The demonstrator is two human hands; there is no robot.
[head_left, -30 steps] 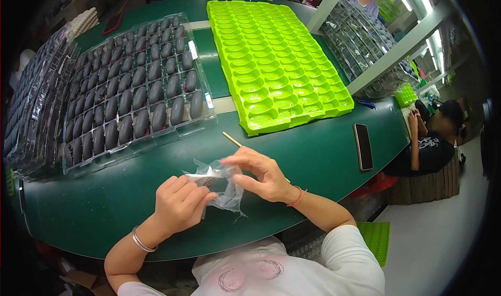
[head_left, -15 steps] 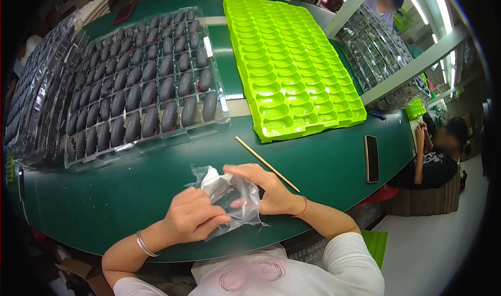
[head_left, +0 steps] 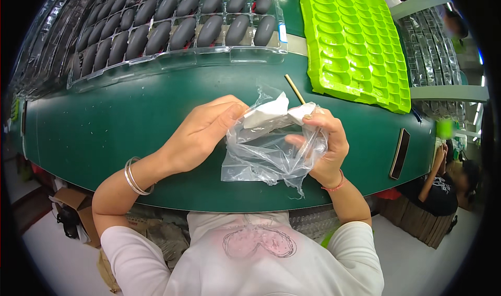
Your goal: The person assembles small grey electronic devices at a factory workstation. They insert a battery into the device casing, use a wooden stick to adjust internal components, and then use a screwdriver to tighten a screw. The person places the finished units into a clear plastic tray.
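Note:
Between my hands, over the green table, is a clear plastic bag (head_left: 255, 157) with its mouth spread wide. White sheet-like material (head_left: 269, 110) shows at its far side, some of it behind the film. My left hand (head_left: 206, 131) pinches the bag's left edge between thumb and curled fingers. On the other side my right hand (head_left: 329, 142) grips the bag's right edge, its thumb showing through the film. A thin wooden stick (head_left: 295, 89) lies just beyond the bag, its near end hidden behind the white material.
A clear tray (head_left: 177, 58) of dark grey oval pieces lies at the far left. To its right is a bright green moulded tray (head_left: 360, 90) with rows of hollows. A phone (head_left: 400, 154) rests near the right edge, where another person (head_left: 438, 191) sits beyond.
My view has tipped down toward my body. The bag's mouth is spread wider, and my left hand has shifted to its far left edge. More white material shows.

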